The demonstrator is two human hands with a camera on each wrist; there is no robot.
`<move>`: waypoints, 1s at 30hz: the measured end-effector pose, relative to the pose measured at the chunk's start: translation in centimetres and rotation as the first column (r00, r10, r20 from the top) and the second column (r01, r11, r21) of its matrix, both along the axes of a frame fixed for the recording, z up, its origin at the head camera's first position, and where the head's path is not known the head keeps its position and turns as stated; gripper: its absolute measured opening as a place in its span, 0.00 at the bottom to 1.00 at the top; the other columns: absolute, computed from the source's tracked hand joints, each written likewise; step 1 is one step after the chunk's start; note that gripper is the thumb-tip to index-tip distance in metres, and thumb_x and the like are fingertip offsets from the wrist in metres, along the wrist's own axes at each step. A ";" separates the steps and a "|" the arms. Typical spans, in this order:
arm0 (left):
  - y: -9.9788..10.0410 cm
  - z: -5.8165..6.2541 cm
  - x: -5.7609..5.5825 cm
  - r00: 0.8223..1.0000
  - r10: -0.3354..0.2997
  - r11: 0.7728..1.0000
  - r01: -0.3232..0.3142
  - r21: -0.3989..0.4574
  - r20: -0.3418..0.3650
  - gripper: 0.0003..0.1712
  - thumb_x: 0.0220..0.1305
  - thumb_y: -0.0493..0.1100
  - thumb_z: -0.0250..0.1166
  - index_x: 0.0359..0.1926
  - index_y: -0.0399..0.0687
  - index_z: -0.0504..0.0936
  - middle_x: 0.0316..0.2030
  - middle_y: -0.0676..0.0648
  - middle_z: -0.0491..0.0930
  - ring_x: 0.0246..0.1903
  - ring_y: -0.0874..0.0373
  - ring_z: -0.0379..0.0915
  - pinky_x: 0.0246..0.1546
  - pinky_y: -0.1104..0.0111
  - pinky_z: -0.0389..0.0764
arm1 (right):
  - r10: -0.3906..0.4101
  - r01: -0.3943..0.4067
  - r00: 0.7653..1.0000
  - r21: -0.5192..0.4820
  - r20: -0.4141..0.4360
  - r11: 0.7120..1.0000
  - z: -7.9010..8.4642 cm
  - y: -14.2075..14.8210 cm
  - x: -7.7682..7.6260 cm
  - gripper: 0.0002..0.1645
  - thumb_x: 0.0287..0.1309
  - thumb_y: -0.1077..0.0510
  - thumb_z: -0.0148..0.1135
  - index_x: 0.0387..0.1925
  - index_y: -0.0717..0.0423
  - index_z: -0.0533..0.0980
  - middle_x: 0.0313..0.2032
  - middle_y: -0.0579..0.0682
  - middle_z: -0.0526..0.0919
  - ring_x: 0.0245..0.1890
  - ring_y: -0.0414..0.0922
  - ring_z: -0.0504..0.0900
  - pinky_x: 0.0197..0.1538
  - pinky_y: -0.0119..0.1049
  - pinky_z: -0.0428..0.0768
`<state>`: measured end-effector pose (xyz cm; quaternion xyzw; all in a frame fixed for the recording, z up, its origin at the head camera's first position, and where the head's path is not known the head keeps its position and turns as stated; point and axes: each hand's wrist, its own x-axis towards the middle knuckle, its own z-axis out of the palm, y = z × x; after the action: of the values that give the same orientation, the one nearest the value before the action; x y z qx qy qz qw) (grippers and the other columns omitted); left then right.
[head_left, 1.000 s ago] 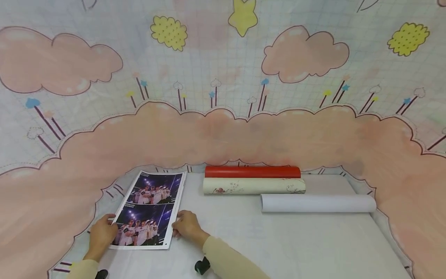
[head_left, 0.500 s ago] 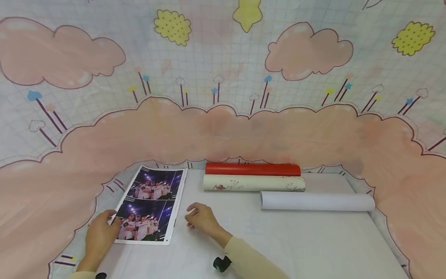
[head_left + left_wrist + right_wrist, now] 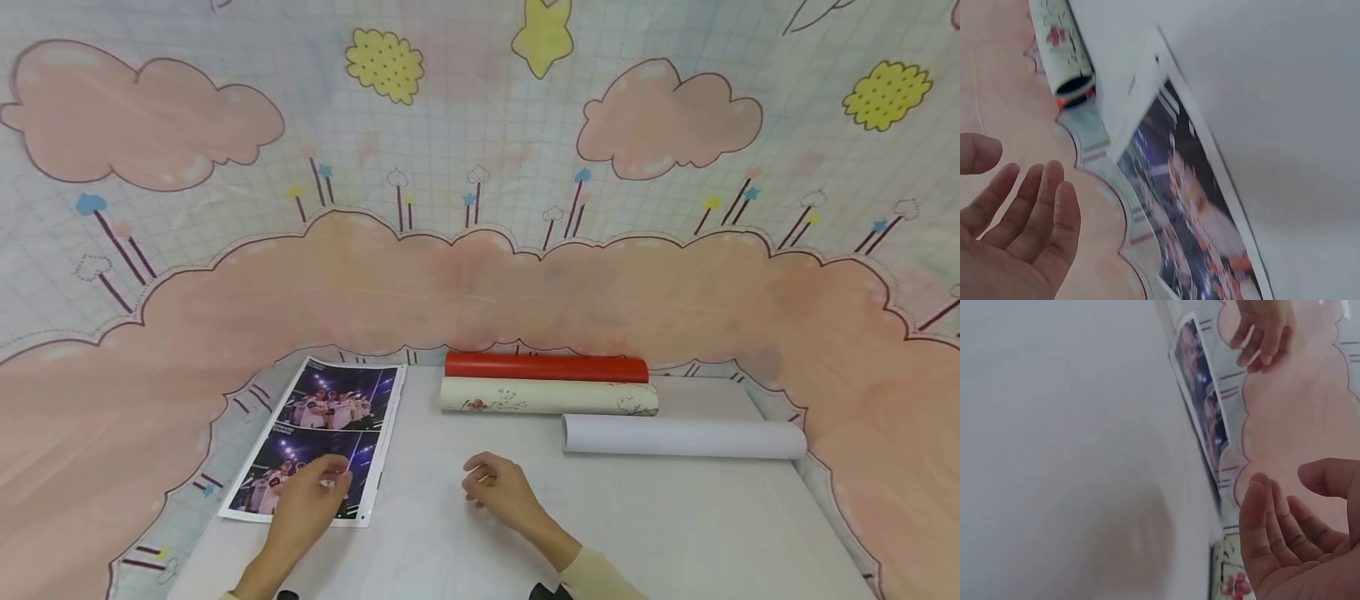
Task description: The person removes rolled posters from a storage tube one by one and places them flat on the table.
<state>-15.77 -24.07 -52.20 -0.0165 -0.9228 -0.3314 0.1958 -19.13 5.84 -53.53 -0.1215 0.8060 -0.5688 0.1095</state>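
On the left of the white table lies a white-bordered sheet (image 3: pixel 330 396) with two printed group photos, one above the other; the left wrist view shows this printed sheet (image 3: pixel 1175 181) too. My left hand (image 3: pixel 307 500) is over its lower part, hiding some of the lower photo. Loosely bent fingers of this left hand (image 3: pixel 1029 219) hold nothing. Right of the sheet, apart from it, my right hand (image 3: pixel 506 496) hovers above the table. Its fingers (image 3: pixel 1260 519) are relaxed, with thumb and fingertips apart and nothing between them.
Toward the back lie a red roll (image 3: pixel 546 367), a cream floral roll (image 3: pixel 547 396) right in front of it, and a white roll (image 3: pixel 684 437) nearer and further right. A cloud-patterned backdrop (image 3: pixel 480 283) rises behind the white tabletop (image 3: pixel 675 525).
My right hand has left the sheet's right edge and moved right. My left hand has let go of the left edge and moved right over the lower photo. The sheet stays in place.
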 end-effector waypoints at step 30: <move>8.2 -1.2 -4.4 0.980 -0.197 0.971 0.190 0.142 0.036 0.12 0.58 0.35 0.68 0.45 0.42 0.83 0.41 0.45 0.86 0.40 0.52 0.82 0.39 0.63 0.83 | -0.301 0.311 0.949 0.107 -0.097 0.945 2.3 12.8 -2.0 0.14 0.60 0.66 0.62 0.48 0.63 0.78 0.37 0.52 0.85 0.37 0.44 0.83 0.37 0.29 0.82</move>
<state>-20.16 -15.90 -53.35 -0.0845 -0.8962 -0.4124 0.1400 -21.12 18.67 -51.19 -0.0107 0.8518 -0.5238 -0.0051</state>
